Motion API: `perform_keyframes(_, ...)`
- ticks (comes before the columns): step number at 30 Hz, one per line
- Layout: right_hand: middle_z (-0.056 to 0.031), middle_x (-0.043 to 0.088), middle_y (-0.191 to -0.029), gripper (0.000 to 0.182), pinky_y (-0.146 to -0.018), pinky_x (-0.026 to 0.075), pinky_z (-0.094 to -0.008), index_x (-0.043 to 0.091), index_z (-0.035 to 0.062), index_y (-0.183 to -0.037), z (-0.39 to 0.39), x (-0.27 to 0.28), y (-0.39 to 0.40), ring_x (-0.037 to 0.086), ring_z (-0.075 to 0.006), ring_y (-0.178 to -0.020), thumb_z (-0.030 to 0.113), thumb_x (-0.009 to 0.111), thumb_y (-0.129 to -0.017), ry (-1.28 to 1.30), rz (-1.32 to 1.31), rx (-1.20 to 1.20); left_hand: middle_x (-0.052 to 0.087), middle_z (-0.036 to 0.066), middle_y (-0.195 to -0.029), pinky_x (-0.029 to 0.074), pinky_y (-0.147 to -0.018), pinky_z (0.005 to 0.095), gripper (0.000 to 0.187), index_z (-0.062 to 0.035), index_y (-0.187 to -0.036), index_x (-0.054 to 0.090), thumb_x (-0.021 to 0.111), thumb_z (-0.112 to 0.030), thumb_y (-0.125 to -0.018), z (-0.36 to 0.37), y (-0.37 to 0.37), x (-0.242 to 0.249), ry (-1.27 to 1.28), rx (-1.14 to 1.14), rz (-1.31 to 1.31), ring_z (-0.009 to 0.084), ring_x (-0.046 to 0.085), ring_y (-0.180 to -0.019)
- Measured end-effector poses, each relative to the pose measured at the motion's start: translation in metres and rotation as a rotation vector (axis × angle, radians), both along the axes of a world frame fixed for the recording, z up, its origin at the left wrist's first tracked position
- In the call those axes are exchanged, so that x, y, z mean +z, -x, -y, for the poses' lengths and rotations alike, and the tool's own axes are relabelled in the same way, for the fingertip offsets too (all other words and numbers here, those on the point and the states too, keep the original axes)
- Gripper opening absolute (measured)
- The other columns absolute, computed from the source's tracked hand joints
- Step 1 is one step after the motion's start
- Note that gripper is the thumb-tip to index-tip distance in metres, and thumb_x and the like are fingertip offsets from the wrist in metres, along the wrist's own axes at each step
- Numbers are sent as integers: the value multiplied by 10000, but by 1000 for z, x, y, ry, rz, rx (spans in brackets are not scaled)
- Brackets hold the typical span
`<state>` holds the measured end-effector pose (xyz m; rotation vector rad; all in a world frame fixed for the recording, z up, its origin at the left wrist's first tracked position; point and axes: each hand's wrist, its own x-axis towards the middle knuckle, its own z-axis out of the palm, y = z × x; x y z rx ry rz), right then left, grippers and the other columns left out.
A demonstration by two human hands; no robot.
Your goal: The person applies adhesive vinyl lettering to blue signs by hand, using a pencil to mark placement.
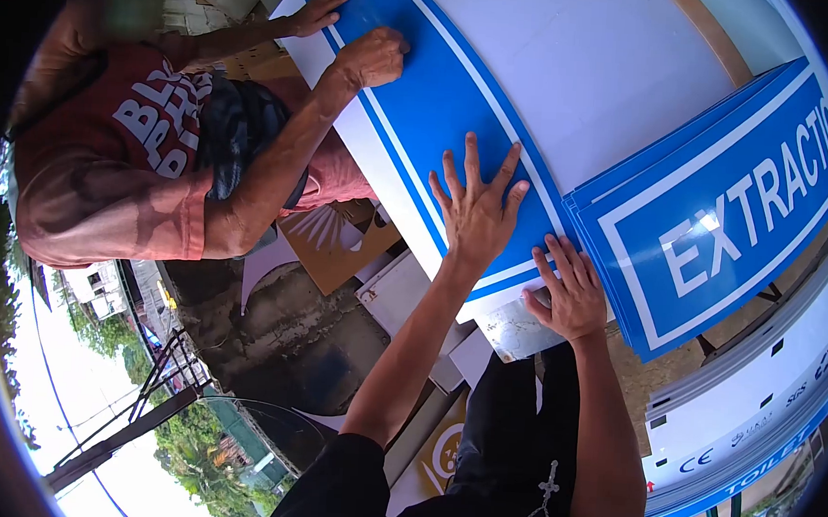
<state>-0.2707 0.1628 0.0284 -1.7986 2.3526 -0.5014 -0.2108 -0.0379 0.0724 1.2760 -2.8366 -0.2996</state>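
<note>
A long blue sign sheet (pixel 442 82) with a white border line lies on a white board. My left hand (pixel 480 206) rests flat on its blue face, fingers spread. Near the sheet's close end, my right hand (pixel 571 290) lies with fingers stretched out and thumb apart, touching the corner. Just right of it is a stack of blue signs (pixel 657 262) with the top one reading "EXTRACTION". Further up the sheet, a co-worker's closed hand (pixel 375 58) presses on the surface; whether it holds anything is hidden. The co-worker's other hand (pixel 329 6) lies flat near the sheet's far end.
A co-worker in a red shirt (pixel 118 187) sits or leans at the left. Below the stack at right stand white panels (pixel 743 421) and a "TOILET" sign (pixel 758 478). Offcut boards (pixel 339 250) lie on the ground between us.
</note>
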Motion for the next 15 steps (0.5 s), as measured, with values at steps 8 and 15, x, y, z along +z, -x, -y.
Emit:
perform_keyframes(8,-31,384,-1535,663,-1164,290,-439,427,251,-1464,0,3,0,370,-232,-1410,542,557,-883,-6,19,1,183,175,-1589,102,-1105,716,496,-197,-1423,502,364,-458,-1024,21,27,-4,12,139,-56,502,148,-1435)
perform_keyframes(15,-31,379,-1537,668,-1165,290,-436,427,249,-1465,0,0,1,367,-234,-1411,536,567,-878,-11,20,4,146,202,-1585,124,-1097,708,442,-88,-1415,484,384,-285,-1032,-14,28,-3,27,97,-29,509,144,-1426)
